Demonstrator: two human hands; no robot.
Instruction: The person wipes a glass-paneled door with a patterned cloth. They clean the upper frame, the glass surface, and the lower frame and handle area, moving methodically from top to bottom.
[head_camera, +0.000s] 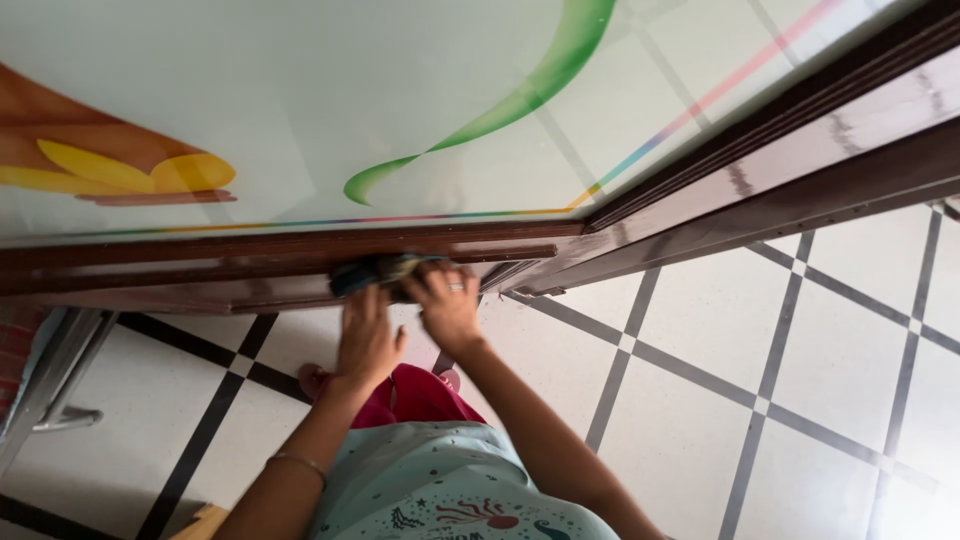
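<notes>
we press a dark cloth (375, 272) on the wooden door frame (250, 262) at frame centre, right hand (447, 305) grasping it, left hand (367, 340) flat; wiping looks midway.

A home interior: tiled floor (830, 340) with dark grid lines, dark wooden cabinet frame (700, 190), floral-painted glass panel (330, 100).

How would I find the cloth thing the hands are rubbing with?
Find the big pale glass panel painted with a green swirl and yellow petals. Along its lower edge runs a dark brown wooden frame. The cloth sits on that frame, under the left hand and right hand: a small, dark, bluish bundle, unlike the smooth brown wood.
</notes>
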